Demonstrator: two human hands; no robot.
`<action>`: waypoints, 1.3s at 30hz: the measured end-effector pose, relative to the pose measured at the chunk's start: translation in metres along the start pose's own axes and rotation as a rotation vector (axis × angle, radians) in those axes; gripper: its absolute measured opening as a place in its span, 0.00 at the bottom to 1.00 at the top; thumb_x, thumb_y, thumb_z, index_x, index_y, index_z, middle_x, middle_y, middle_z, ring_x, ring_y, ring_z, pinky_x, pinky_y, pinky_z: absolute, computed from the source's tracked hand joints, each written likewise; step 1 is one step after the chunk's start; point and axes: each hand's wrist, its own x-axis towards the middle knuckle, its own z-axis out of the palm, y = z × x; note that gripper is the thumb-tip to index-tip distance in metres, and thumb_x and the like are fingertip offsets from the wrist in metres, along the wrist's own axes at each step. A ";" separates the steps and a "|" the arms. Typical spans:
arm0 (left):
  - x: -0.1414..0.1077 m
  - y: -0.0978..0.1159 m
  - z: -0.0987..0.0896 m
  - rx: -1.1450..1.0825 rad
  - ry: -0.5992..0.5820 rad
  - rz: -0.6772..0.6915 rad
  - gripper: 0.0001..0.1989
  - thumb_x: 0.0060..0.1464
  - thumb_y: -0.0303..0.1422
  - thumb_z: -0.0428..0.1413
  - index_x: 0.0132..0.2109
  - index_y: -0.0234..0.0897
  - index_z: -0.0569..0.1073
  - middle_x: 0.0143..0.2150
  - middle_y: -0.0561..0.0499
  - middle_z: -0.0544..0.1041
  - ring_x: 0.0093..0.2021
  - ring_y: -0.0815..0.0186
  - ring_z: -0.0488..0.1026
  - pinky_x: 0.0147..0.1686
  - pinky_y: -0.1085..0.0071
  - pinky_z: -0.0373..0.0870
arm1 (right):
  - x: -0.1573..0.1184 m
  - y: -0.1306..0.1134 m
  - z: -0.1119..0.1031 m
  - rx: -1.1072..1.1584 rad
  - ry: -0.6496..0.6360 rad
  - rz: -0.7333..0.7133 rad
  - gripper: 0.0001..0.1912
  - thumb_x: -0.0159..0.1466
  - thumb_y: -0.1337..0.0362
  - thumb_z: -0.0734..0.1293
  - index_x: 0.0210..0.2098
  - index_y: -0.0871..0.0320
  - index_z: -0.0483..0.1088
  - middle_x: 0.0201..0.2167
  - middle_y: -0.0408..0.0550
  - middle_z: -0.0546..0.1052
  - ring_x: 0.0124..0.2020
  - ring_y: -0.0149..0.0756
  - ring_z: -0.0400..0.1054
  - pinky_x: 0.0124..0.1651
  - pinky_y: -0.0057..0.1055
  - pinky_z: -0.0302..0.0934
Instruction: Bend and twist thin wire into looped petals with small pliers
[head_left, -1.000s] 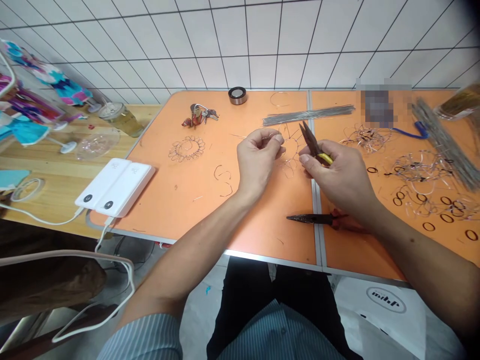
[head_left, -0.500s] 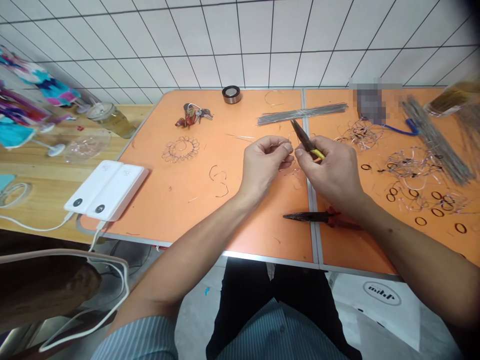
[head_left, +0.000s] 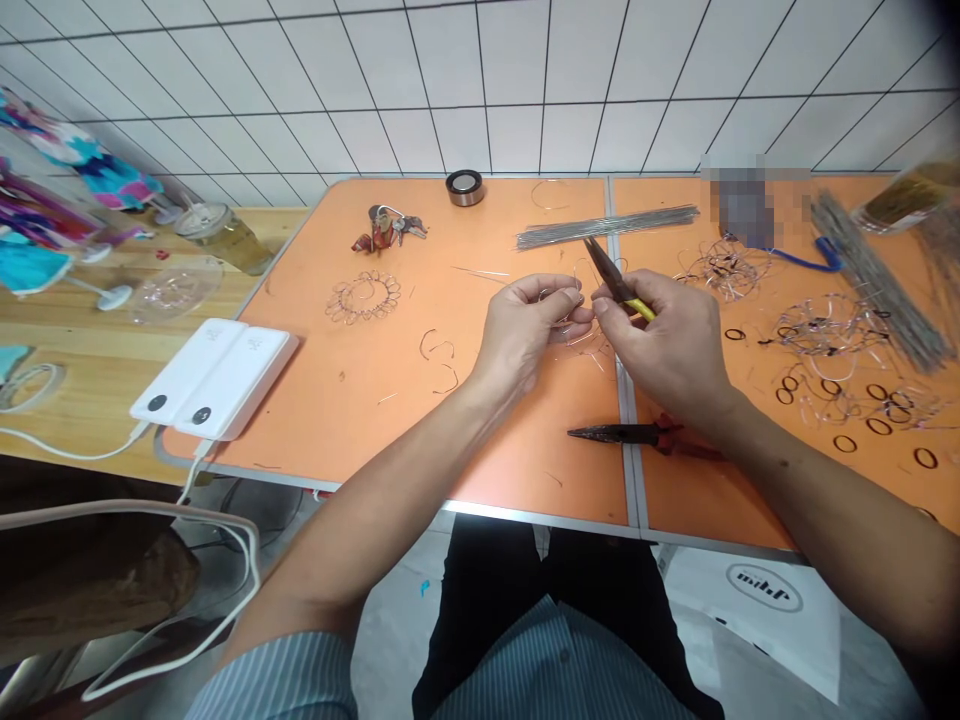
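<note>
My left hand (head_left: 529, 325) is closed in a pinch on a thin wire piece (head_left: 589, 345), whose looped lower part shows beneath the fingers. Close beside it, my right hand (head_left: 664, 335) grips needle-nose pliers with a yellow handle (head_left: 616, 280), jaws pointing up and away. The right thumb and fingertip meet near the wire; whether they touch it I cannot tell. A second pair of pliers (head_left: 619, 433), with red handles partly under my right forearm, lies on the orange table (head_left: 495, 450). Left of my hands rests a looped wire ring (head_left: 365, 298).
Behind my hands lies a bundle of straight wires (head_left: 607, 227), with a tape roll (head_left: 465, 187) and keys (head_left: 397, 228) further left. Tangled wire pieces (head_left: 829, 330) and dark rings (head_left: 845, 443) spread over the right side. White power banks (head_left: 217, 380) stand at the left edge.
My left fingers have shifted slightly and more of the wire piece shows below them. The pliers stay in my right hand, almost in the same place.
</note>
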 end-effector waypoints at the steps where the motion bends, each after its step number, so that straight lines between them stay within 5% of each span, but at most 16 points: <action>1: 0.001 0.001 -0.001 -0.010 -0.007 -0.021 0.07 0.60 0.26 0.70 0.38 0.35 0.80 0.33 0.52 0.81 0.34 0.68 0.84 0.42 0.69 0.85 | 0.000 0.000 0.000 0.000 0.002 -0.025 0.07 0.71 0.65 0.71 0.41 0.48 0.83 0.38 0.48 0.88 0.37 0.47 0.81 0.43 0.43 0.70; 11: 0.004 0.004 0.000 -0.061 -0.020 -0.090 0.25 0.68 0.54 0.70 0.38 0.36 0.78 0.35 0.50 0.80 0.34 0.69 0.81 0.40 0.72 0.81 | -0.002 0.000 -0.001 -0.067 -0.063 -0.169 0.06 0.70 0.65 0.73 0.45 0.49 0.83 0.42 0.52 0.87 0.45 0.52 0.82 0.48 0.47 0.72; 21: 0.002 0.002 0.008 -0.179 0.064 -0.176 0.28 0.73 0.59 0.63 0.40 0.36 0.80 0.33 0.50 0.80 0.34 0.67 0.82 0.39 0.71 0.80 | -0.005 -0.012 -0.002 -0.054 -0.126 -0.141 0.02 0.70 0.59 0.74 0.39 0.49 0.80 0.38 0.50 0.85 0.40 0.49 0.78 0.44 0.44 0.66; 31: -0.001 -0.007 0.008 -0.013 0.029 -0.064 0.34 0.68 0.68 0.60 0.42 0.39 0.81 0.34 0.47 0.82 0.39 0.58 0.86 0.43 0.64 0.84 | -0.001 -0.021 0.001 -0.107 -0.169 0.000 0.18 0.66 0.56 0.77 0.28 0.49 0.65 0.29 0.45 0.76 0.32 0.43 0.69 0.37 0.42 0.55; 39: -0.002 -0.011 0.012 -0.013 0.003 -0.077 0.35 0.71 0.69 0.55 0.46 0.38 0.81 0.36 0.46 0.84 0.43 0.56 0.88 0.45 0.63 0.85 | -0.002 -0.025 0.001 0.028 -0.168 0.053 0.10 0.64 0.59 0.75 0.29 0.48 0.71 0.27 0.44 0.78 0.31 0.43 0.71 0.35 0.41 0.58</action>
